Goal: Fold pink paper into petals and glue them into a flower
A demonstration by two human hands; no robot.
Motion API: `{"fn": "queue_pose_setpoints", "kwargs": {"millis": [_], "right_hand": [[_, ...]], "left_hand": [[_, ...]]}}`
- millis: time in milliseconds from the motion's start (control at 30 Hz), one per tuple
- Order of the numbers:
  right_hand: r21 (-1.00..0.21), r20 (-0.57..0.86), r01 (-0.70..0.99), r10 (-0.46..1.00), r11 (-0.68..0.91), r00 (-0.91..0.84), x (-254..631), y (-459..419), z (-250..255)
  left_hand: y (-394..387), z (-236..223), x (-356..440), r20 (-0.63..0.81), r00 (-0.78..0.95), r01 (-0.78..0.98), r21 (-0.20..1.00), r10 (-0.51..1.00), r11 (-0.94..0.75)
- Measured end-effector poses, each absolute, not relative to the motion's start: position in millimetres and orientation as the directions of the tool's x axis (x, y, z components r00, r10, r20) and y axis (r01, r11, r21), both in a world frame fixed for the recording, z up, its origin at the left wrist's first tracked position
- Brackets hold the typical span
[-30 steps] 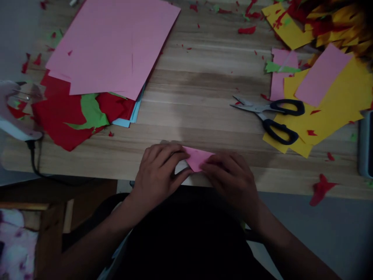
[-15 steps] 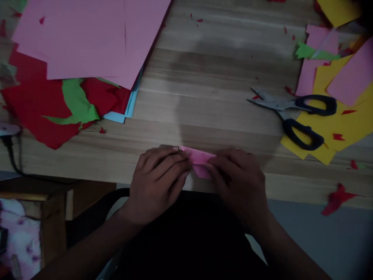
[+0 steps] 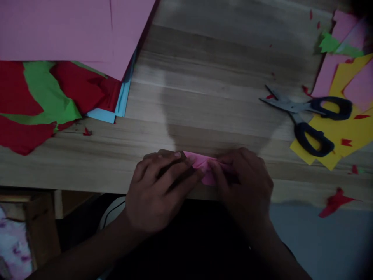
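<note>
A small folded piece of pink paper point(image 3: 201, 160) lies at the table's near edge, between my two hands. My left hand point(image 3: 159, 190) presses on its left part, with the fingertips bent down onto the paper and the index finger reaching to its middle. On the right side my right hand point(image 3: 244, 177) is closed on the paper, thumb along the near face and fingers curled behind. Part of the paper is hidden under the fingers. The picture is dim, so the fold lines are hard to make out.
Open scissors point(image 3: 305, 112) with dark handles rest partly on yellow paper point(image 3: 335, 136) at the right. Large pink sheets point(image 3: 64, 31) cover red paper point(image 3: 17, 132), a green scrap point(image 3: 49, 97) and blue paper point(image 3: 101, 115) at the left. A red scrap point(image 3: 336, 203) lies at the table's near edge.
The view has shifted, so the papers on the left sit farther left and the scissors farther right. My left index finger has stretched toward the middle of the pink paper, near my right thumb.
</note>
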State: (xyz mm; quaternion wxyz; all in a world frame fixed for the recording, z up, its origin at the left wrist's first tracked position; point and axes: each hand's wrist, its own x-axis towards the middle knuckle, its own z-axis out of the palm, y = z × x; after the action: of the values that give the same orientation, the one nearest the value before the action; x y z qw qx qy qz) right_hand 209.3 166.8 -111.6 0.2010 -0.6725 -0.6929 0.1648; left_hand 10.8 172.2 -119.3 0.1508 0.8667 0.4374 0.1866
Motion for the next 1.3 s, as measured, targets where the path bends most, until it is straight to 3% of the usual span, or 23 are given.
{"fn": "queue_pose_setpoints", "kwargs": {"millis": [333,633,833,1067,1300], "right_hand": [[-0.513,-0.009,0.858,1.000,0.012,-0.019,210.0,172.0,-105.0],[-0.472,0.016,0.882,1.000,0.000,0.009,209.4,168.8,-107.7],[-0.425,0.074,0.903,0.992,-0.062,0.103,216.6,161.6,-111.7],[-0.440,0.058,0.898,0.997,-0.025,0.056,220.7,164.0,-109.9],[-0.480,0.068,0.877,0.996,-0.019,0.059,226.5,163.1,-110.9]], "left_hand": [[169.2,-121.5,7.4,0.209,0.533,0.703,0.429,0.820,-0.567],[162.8,-114.7,23.3,0.129,0.499,0.773,0.381,0.857,-0.507],[158.9,-117.5,23.7,0.144,0.534,0.748,0.381,0.833,-0.544],[154.3,-120.3,28.0,0.146,0.682,0.638,0.361,0.716,-0.681],[159.8,-121.3,24.9,0.126,0.692,0.657,0.297,0.711,-0.692]]}}
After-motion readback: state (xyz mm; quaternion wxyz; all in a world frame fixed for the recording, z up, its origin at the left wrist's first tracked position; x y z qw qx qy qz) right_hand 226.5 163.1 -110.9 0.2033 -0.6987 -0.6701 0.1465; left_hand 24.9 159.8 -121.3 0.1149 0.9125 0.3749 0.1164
